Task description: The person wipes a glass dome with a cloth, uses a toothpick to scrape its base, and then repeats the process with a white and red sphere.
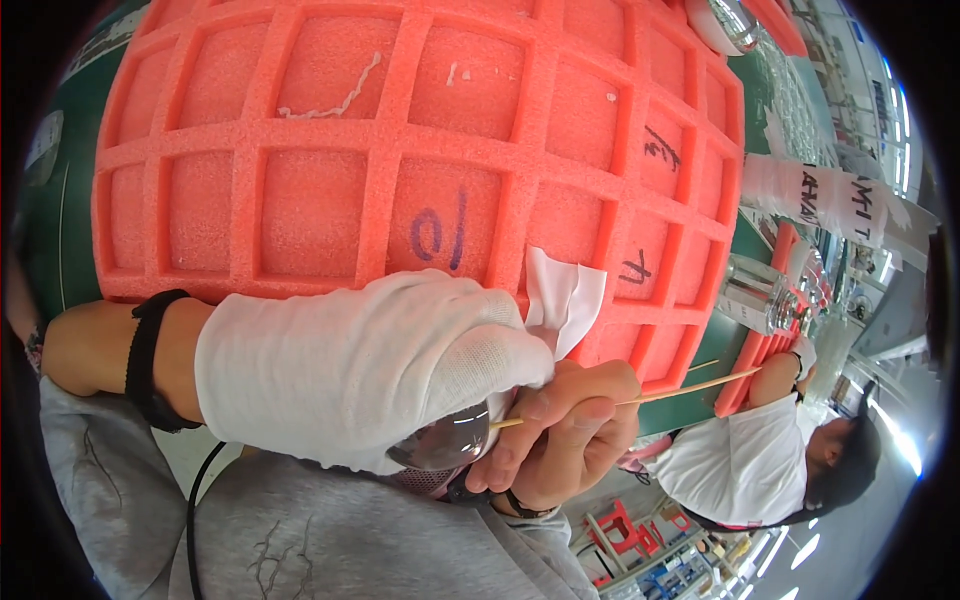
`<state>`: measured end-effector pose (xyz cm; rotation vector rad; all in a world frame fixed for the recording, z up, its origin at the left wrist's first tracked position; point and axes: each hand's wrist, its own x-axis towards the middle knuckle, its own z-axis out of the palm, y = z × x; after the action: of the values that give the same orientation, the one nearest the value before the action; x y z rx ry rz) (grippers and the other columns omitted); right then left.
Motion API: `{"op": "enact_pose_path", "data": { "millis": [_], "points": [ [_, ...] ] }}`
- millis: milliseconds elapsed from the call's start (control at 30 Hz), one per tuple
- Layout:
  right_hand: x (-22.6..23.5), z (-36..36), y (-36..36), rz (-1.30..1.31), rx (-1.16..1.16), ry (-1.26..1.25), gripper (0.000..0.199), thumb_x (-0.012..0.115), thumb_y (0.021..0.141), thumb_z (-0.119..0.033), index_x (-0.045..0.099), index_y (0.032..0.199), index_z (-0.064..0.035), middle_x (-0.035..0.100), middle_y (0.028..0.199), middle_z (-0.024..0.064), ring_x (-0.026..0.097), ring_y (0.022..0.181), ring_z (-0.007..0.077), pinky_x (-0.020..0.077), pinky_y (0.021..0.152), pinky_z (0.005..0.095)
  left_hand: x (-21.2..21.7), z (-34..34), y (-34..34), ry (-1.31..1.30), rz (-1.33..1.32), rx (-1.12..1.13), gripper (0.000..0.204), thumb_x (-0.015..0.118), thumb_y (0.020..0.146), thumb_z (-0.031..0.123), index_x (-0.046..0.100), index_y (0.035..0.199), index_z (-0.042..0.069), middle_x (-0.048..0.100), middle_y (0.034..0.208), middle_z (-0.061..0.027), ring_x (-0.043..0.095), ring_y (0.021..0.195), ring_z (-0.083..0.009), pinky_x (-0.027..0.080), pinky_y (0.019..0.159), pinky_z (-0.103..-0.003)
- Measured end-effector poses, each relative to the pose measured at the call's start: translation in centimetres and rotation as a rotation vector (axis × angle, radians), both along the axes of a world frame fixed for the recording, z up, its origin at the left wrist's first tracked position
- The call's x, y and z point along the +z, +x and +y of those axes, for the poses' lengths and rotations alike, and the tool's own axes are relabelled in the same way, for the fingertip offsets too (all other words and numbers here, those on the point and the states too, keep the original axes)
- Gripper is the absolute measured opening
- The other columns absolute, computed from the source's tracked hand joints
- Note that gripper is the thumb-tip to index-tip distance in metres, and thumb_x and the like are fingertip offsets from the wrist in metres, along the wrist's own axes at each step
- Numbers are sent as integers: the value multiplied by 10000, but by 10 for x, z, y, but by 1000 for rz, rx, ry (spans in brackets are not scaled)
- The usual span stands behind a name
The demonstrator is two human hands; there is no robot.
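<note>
My left hand (390, 350), in a white knit glove, is closed around a shiny, dark see-through rounded piece (445, 440) that looks like glass. Only part of its curved surface shows below the glove. Between the thumb and fingers of my bare right hand (575, 430) is a thin wooden stick (700, 386). One end points at the rounded piece; whether it touches is unclear. The long end sticks out to the right. A folded white cloth (565, 295) rises beside my gloved fingers, against the pink foam tray (383, 190).
Square pockets divide the tray, which stands on a green table (75, 190). Clear glass pieces (752, 295) and a white-wrapped post (820, 195) are at the right. Another glossy rounded piece (728, 25) lies far right. A person in a white shirt (735, 455) works nearby.
</note>
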<state>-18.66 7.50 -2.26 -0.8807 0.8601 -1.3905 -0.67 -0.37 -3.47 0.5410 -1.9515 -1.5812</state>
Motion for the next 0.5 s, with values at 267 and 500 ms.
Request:
{"op": "enact_pose_path", "data": {
  "millis": [267, 500],
  "points": [
    [-4, -3, -6, 15, 39, -60, 328, 417, 1095, -157, 559, 910, 73, 629, 581, 120, 583, 451, 155, 451, 428, 261, -3, -4, -1, 120, 92, -61, 323, 826, 670, 105, 597, 878, 12, 614, 794, -167, 597, 775, -406, 491, 671, -439],
    [8, -2, 1, -37, -43, 148, 274, 441, 1077, -118, 562, 921, 71, 626, 574, 113, 587, 457, 160, 476, 478, 273, 0, -1, 2, 59, 18, -21, 342, 824, 645, 91, 612, 904, 18, 617, 806, -169, 602, 791, -411, 497, 685, -443]
  ]
}}
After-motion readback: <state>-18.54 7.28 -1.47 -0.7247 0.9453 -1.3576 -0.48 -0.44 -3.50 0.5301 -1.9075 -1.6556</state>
